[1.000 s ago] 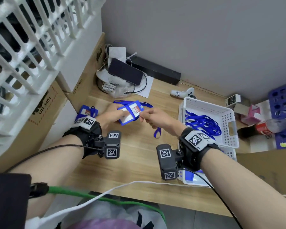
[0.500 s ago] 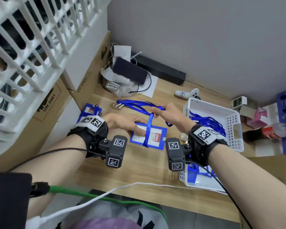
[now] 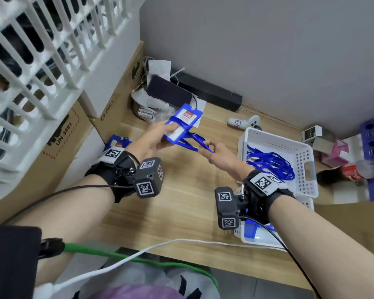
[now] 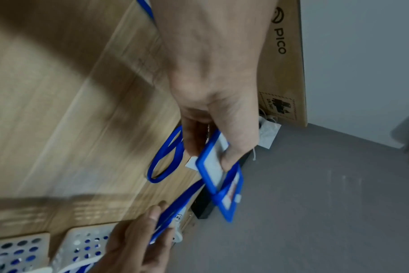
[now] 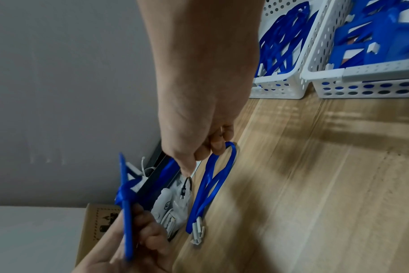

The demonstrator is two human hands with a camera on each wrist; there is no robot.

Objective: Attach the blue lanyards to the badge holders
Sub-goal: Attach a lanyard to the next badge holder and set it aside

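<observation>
While the left hand (image 3: 148,141) grips the blue badge holder (image 3: 183,124) lifted off the table (image 3: 181,203) nr its back-left corner, the right hand (image 3: 214,152) pinches the lanyard (image 3: 193,140), prob. to keep the strap taut & wrapped round the holder w/o tangling.

A plain grey wall (image 3: 268,50) fills the upper right of the head view and meets a light wood-grain tabletop (image 3: 181,212) that runs across the middle. At the upper left stands a white slatted rack (image 3: 30,61), with brown cardboard boxes (image 3: 69,134) below it against the table's left edge. A long black bar (image 3: 207,93) lies where table meets wall. The light is soft and even.
</observation>
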